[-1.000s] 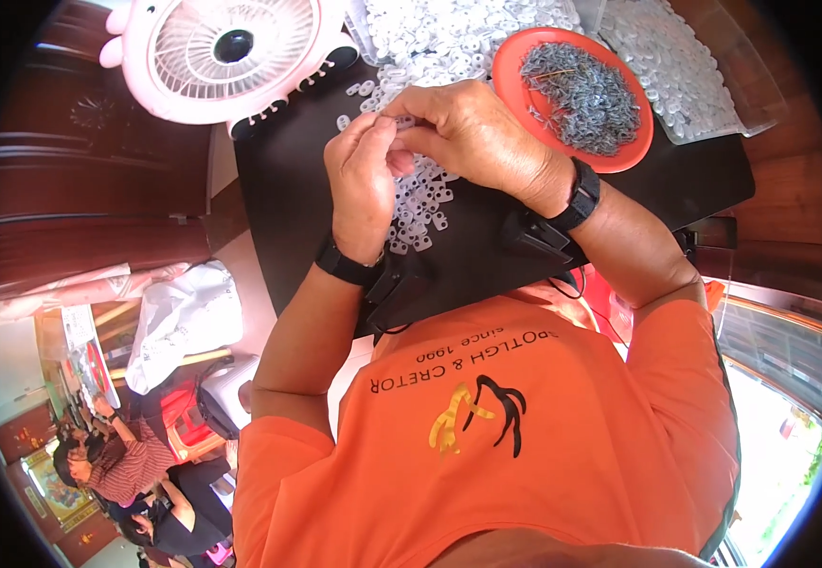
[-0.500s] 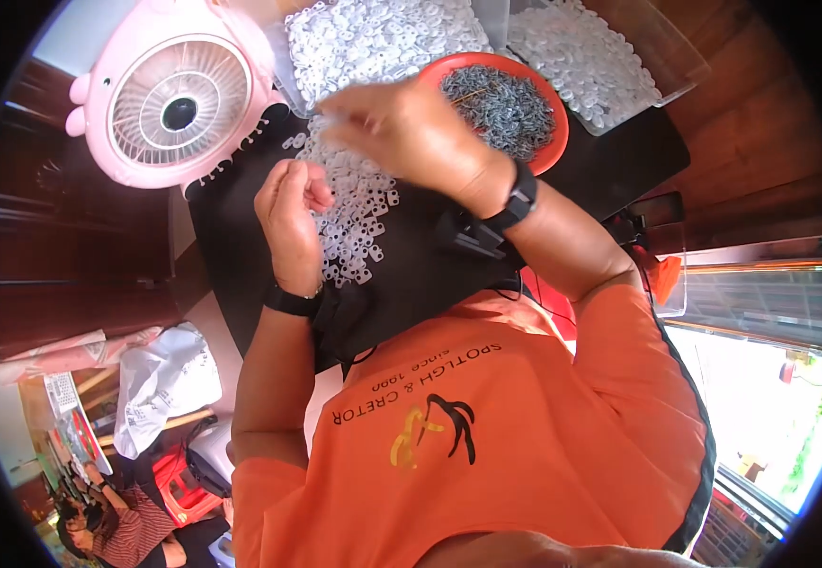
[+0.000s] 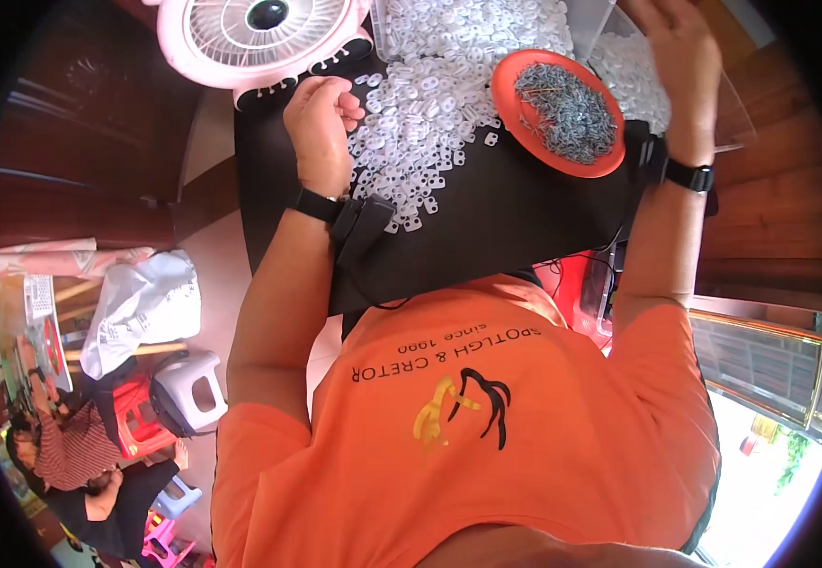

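Curled, with fingers folded toward the palm: left hand (image 3: pixel 321 133), at the left margin of a spread pile of small, flat, translucent-white plastic tabs (image 3: pixel 416 142) pierced with holes. Cannot tell whether grasping a tab or closed on itself. Released, with fingers extended toward the far side: right hand (image 3: pixel 684 71), over the right part of a clear plastic container (image 3: pixel 733 118) of similar white pieces; contact with these not possible to judge.

Just right of the left fingers: nearest tabs of the pile, with a tapering near end and a broad far end against a clear plastic bin (image 3: pixel 380 28) at far middle. Between pile and right hand: round orange-red plate (image 3: pixel 586 170) under a tangled heap of thin grey metal slivers (image 3: pixel 567 114).

Room for moving: open stretch of black tabletop (image 3: pixel 515 218) from the plate's near rim to the near table edge; narrower strip between left hand and left table edge. Close beyond the left hand, at far left: pink-framed round fan (image 3: pixel 264 38).
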Available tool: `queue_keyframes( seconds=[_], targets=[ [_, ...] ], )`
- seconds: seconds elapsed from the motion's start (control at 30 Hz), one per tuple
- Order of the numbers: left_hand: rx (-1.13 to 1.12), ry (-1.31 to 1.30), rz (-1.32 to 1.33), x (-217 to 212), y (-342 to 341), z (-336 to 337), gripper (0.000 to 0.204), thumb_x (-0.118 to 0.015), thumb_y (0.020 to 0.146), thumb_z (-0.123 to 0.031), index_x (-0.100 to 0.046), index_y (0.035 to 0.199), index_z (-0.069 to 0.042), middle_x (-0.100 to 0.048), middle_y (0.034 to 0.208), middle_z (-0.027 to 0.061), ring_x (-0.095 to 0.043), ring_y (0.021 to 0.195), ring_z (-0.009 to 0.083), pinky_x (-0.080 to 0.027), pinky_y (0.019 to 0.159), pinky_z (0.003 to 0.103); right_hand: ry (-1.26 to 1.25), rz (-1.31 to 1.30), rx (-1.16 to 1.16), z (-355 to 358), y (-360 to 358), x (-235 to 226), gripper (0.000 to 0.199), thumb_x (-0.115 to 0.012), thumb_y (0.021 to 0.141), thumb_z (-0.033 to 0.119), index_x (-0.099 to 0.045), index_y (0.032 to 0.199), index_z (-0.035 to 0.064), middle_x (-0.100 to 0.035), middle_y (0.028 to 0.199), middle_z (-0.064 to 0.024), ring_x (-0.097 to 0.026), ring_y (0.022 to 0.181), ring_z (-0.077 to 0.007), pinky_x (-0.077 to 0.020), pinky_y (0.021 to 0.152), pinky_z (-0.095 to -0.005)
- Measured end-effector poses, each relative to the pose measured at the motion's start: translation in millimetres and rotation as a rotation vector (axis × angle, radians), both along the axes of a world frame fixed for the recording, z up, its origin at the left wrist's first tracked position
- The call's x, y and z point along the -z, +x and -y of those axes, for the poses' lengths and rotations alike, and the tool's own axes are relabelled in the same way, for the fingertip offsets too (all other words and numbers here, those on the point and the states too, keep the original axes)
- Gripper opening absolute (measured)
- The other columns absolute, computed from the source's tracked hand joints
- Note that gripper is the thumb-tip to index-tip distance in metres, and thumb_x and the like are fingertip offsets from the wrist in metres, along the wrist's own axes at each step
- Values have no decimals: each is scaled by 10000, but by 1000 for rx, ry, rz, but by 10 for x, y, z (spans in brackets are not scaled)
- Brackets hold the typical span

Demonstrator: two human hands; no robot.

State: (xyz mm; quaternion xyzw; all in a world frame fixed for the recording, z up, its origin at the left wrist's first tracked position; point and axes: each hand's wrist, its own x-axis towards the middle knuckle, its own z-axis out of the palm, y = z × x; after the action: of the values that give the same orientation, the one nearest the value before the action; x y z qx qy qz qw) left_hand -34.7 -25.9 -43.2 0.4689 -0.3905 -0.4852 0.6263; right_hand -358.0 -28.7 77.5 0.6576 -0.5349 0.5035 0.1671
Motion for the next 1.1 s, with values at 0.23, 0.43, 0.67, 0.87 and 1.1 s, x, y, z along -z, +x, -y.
queue_keyframes(
  seconds=[0.23,0.43,0.67,0.87,1.1],
  targets=[
    [-140,91,20,127,110,155,92,-546,821,-122,-585,835,-40,-594,709,51,-566,598,130,-422,543,235,419,-215,-559,338,1297,799,158,-647,810,177,-681,928,78,-659,929,-104,-627,833,-240,-490,725,-338],
    [-164,114,12,213,181,248,163,-559,817,-153,-583,920,-29,-626,832,89,-613,712,186,-471,620,284,568,-542,-473,632,1923,1095,155,-576,797,171,-680,886,98,-646,864,-98,-616,837,-293,-494,734,-393],
    [-151,95,-33,191,160,241,112,-556,797,-126,-582,854,-33,-604,786,60,-583,676,159,-452,606,271,525,-770,-323,685,2072,1200,171,-677,694,129,-692,847,52,-664,889,-125,-649,863,-271,-523,722,-360],
    [-123,93,-5,215,172,250,151,-552,807,-148,-580,894,-28,-619,818,71,-604,708,175,-459,626,279,550,-848,-346,738,2043,1190,107,-597,747,141,-646,817,76,-623,830,-108,-627,792,-285,-505,687,-398],
    [-67,31,10,153,115,204,136,-555,801,-146,-589,870,-34,-618,762,52,-580,634,138,-427,571,252,541,-577,-457,756,1799,1100,150,-572,775,166,-639,848,52,-647,843,-121,-623,777,-298,-491,677,-393]
  ],
)
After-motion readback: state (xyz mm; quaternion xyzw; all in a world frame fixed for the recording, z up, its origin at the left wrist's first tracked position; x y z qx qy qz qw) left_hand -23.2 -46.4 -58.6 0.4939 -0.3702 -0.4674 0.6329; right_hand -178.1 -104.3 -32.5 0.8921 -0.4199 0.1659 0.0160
